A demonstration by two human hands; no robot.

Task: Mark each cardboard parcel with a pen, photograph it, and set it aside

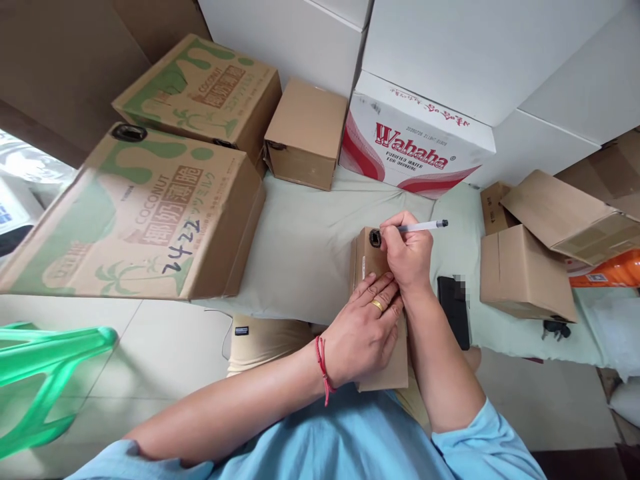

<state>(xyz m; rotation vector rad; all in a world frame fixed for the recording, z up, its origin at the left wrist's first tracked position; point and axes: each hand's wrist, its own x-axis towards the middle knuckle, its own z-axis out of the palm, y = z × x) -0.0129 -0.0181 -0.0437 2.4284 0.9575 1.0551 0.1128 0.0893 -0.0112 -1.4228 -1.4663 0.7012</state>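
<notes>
A narrow brown cardboard box [369, 257] lies lengthwise before me, its near end at my blue shirt. My left hand [367, 327], with a gold ring and a red string bracelet, rests flat on the box, fingers extended. Higher up, my right hand [407, 257] pinches a white pen [423, 227] with a dark end pointing right. The pen's tip is hidden behind my fingers, close to the box's top right. A black-edged hole [375, 238] shows beside those fingers.
Two printed coconut cartons [125, 220] stand at left, with a small brown box [306, 127] and a Wahaha carton [415, 140] behind. Brown boxes [525, 273], keys [556, 329] and a black phone-like object [453, 310] lie right. A green stool [55, 353] stands lower left.
</notes>
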